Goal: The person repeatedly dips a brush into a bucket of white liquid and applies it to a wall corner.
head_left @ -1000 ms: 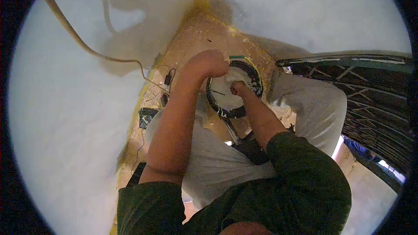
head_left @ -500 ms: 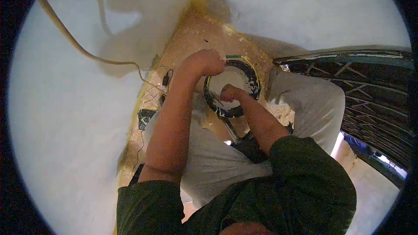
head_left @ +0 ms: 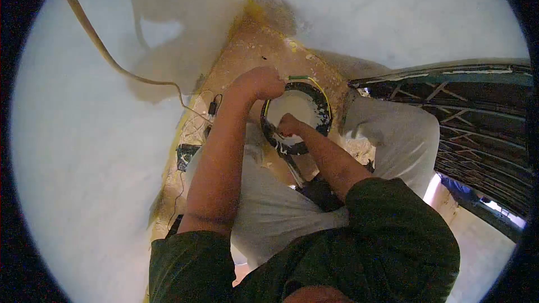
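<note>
A round black bucket (head_left: pixel 327 100) smeared with pale paste stands on the floor between my knees. Pale grey-white paste (head_left: pixel 297 106) fills its inside. At the bucket's far left edge my left hand (head_left: pixel 263 84) is closed in a fist around its thin yellow handle (head_left: pixel 321 88), beside the green grip (head_left: pixel 298 77). My right hand (head_left: pixel 289 125) is closed and held low over the near left part of the paste. Whatever it grips is hidden under the fingers.
Pale walls (head_left: pixel 382 17) meet in a corner ahead. A beige cable (head_left: pixel 106 62) hangs along the left wall to a black plug (head_left: pixel 213 108) and loose wires. On the right stands a dark metal lattice gate (head_left: pixel 483 123). A dark box (head_left: pixel 187 156) lies by my left knee.
My right hand has moved slightly left and nearer over the paste. My left hand keeps its hold at the bucket's edge. The whole view has shifted a little.
</note>
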`<action>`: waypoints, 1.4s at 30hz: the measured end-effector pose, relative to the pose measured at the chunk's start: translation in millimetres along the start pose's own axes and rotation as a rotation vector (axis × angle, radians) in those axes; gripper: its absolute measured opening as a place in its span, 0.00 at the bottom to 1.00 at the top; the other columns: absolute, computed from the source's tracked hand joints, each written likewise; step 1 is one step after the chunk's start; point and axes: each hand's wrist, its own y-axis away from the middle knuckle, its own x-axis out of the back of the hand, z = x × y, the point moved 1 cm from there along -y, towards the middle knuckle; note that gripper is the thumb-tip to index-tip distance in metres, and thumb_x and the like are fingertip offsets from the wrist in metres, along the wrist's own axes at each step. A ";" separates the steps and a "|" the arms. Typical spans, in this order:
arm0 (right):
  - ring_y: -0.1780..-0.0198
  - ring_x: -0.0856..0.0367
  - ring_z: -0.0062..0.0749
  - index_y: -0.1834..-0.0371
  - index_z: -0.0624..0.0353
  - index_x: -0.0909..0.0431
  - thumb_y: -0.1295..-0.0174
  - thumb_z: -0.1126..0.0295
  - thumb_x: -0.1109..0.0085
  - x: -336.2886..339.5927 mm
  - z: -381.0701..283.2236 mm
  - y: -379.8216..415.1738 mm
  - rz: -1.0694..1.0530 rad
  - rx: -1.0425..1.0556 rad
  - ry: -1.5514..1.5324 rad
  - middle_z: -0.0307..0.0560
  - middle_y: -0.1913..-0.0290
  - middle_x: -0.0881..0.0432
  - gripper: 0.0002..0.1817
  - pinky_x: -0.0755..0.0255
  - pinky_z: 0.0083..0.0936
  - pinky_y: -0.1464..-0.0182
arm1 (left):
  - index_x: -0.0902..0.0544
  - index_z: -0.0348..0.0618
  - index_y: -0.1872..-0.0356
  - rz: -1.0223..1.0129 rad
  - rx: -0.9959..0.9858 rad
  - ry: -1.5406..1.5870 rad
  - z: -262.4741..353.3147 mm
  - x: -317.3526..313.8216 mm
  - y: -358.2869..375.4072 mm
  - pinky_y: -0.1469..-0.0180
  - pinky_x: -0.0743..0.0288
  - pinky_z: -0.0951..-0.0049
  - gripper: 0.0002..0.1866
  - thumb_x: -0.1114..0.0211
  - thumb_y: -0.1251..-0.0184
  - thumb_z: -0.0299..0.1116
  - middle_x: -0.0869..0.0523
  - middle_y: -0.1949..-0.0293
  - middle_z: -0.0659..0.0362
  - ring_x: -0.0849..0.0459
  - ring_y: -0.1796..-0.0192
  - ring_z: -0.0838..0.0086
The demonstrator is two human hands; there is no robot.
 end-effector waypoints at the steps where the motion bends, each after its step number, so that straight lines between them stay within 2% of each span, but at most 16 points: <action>1: 0.81 0.29 0.27 0.83 0.52 0.26 0.43 0.70 0.45 -0.8 2.5 5.0 -0.054 -0.004 0.101 0.38 0.80 0.25 0.11 0.37 0.26 0.81 | 0.17 0.33 0.58 0.045 -0.037 0.005 -4.0 -3.5 -2.4 0.43 0.29 0.58 0.21 0.46 0.45 0.40 0.19 0.52 0.40 0.20 0.48 0.51; 4: 0.81 0.29 0.27 0.82 0.53 0.26 0.43 0.71 0.46 -0.9 -3.5 4.2 -0.169 -0.014 0.306 0.38 0.79 0.25 0.10 0.37 0.26 0.82 | 0.17 0.33 0.57 -0.001 0.061 0.014 -4.1 -2.2 6.6 0.43 0.29 0.58 0.22 0.47 0.44 0.41 0.20 0.51 0.39 0.20 0.47 0.50; 6: 0.81 0.28 0.25 0.85 0.54 0.26 0.46 0.71 0.42 0.7 -21.8 -6.8 0.154 0.005 -0.496 0.38 0.80 0.24 0.11 0.37 0.25 0.81 | 0.18 0.32 0.57 -0.076 0.072 0.028 -2.6 9.6 15.9 0.42 0.30 0.58 0.23 0.47 0.43 0.42 0.20 0.51 0.39 0.20 0.47 0.50; 7: 0.81 0.28 0.25 0.85 0.54 0.26 0.46 0.71 0.42 -6.1 -17.7 -6.1 0.151 0.001 -0.499 0.38 0.80 0.24 0.11 0.37 0.25 0.81 | 0.18 0.32 0.56 -0.154 0.076 0.039 -1.8 12.6 20.1 0.42 0.30 0.58 0.24 0.48 0.43 0.43 0.20 0.51 0.39 0.21 0.47 0.50; 10: 0.81 0.29 0.24 0.83 0.57 0.25 0.48 0.74 0.41 -31.7 -12.5 7.6 0.399 0.069 -0.254 0.39 0.80 0.25 0.08 0.38 0.25 0.83 | 0.18 0.32 0.56 -0.009 0.062 0.034 -12.3 -8.1 9.9 0.42 0.30 0.58 0.24 0.47 0.43 0.44 0.20 0.51 0.38 0.21 0.47 0.49; 14: 0.83 0.30 0.27 0.83 0.56 0.25 0.47 0.74 0.42 -30.8 -0.9 10.6 0.072 -0.138 0.648 0.39 0.81 0.25 0.08 0.38 0.25 0.83 | 0.18 0.31 0.56 0.011 0.020 0.012 -17.3 -15.9 -0.5 0.43 0.29 0.58 0.24 0.47 0.42 0.43 0.20 0.52 0.39 0.20 0.47 0.49; 16: 0.83 0.30 0.28 0.83 0.56 0.25 0.47 0.74 0.42 -26.9 -4.5 12.6 -0.017 -0.191 0.873 0.40 0.81 0.25 0.09 0.38 0.25 0.83 | 0.17 0.35 0.60 0.002 -0.030 -0.120 -23.3 -24.1 -10.6 0.44 0.29 0.55 0.23 0.54 0.32 0.44 0.19 0.52 0.41 0.20 0.50 0.48; 18: 0.86 0.33 0.28 0.85 0.55 0.25 0.49 0.71 0.40 -23.3 -24.6 15.8 0.257 -0.055 -0.263 0.39 0.84 0.28 0.09 0.40 0.25 0.84 | 0.16 0.36 0.60 -0.001 0.008 -0.098 -15.2 -19.2 -3.9 0.44 0.29 0.54 0.23 0.53 0.32 0.45 0.19 0.53 0.41 0.20 0.50 0.47; 22: 0.89 0.36 0.28 0.85 0.55 0.24 0.49 0.68 0.39 -3.0 5.1 -18.7 0.260 0.051 -0.491 0.39 0.87 0.30 0.10 0.42 0.25 0.86 | 0.18 0.32 0.57 -0.052 0.088 -0.020 5.1 2.2 18.8 0.43 0.29 0.58 0.22 0.47 0.41 0.42 0.19 0.52 0.39 0.20 0.49 0.49; 24: 0.87 0.33 0.28 0.83 0.57 0.22 0.48 0.67 0.39 -2.4 37.8 -34.6 0.056 0.435 0.986 0.42 0.85 0.27 0.09 0.39 0.26 0.85 | 0.17 0.32 0.58 -0.054 0.085 -0.059 3.9 -2.2 8.4 0.43 0.29 0.58 0.22 0.47 0.41 0.41 0.19 0.53 0.40 0.20 0.49 0.49; 28: 0.86 0.30 0.28 0.83 0.58 0.22 0.47 0.70 0.38 -41.0 -2.0 22.6 -0.237 0.001 1.215 0.45 0.84 0.25 0.09 0.35 0.26 0.83 | 0.17 0.32 0.59 -0.041 0.130 -0.099 8.3 -1.4 1.3 0.43 0.29 0.58 0.22 0.48 0.41 0.42 0.18 0.54 0.40 0.20 0.49 0.49; 30: 0.82 0.27 0.27 0.82 0.61 0.22 0.48 0.71 0.37 -34.3 -9.9 31.9 -0.048 -0.093 0.661 0.45 0.81 0.23 0.08 0.32 0.26 0.81 | 0.17 0.33 0.58 -0.038 0.109 -0.094 11.0 -3.4 -1.8 0.43 0.29 0.57 0.22 0.48 0.40 0.42 0.19 0.53 0.40 0.20 0.49 0.50; 31: 0.82 0.27 0.27 0.82 0.61 0.22 0.48 0.71 0.37 -30.4 -18.0 34.2 -0.045 -0.087 0.664 0.45 0.81 0.23 0.08 0.32 0.26 0.81 | 0.17 0.33 0.58 -0.037 0.090 -0.087 11.6 -3.0 -3.2 0.42 0.29 0.57 0.22 0.48 0.40 0.42 0.19 0.52 0.40 0.20 0.48 0.50; 38: 0.75 0.25 0.24 0.63 0.60 0.26 0.40 0.65 0.39 22.0 -75.0 83.8 -0.397 -0.153 0.042 0.41 0.72 0.23 0.11 0.30 0.22 0.73 | 0.17 0.35 0.57 0.089 0.118 -0.080 -6.3 -2.3 -5.9 0.42 0.29 0.57 0.19 0.48 0.41 0.37 0.20 0.49 0.42 0.21 0.46 0.52; 40: 0.75 0.26 0.24 0.60 0.58 0.27 0.38 0.64 0.40 34.8 -85.0 92.9 -0.423 -0.200 -0.115 0.41 0.70 0.24 0.11 0.31 0.22 0.72 | 0.16 0.34 0.67 0.059 0.174 -0.211 -16.4 -0.2 -10.2 0.54 0.26 0.54 0.14 0.48 0.45 0.32 0.16 0.58 0.42 0.16 0.59 0.52; 42: 0.74 0.26 0.24 0.60 0.55 0.29 0.37 0.63 0.41 42.6 -95.5 89.5 -0.601 -0.180 -0.106 0.41 0.69 0.24 0.11 0.31 0.22 0.72 | 0.17 0.34 0.67 0.065 0.191 -0.190 -14.8 6.7 -5.1 0.55 0.26 0.54 0.14 0.47 0.48 0.31 0.16 0.58 0.42 0.16 0.60 0.52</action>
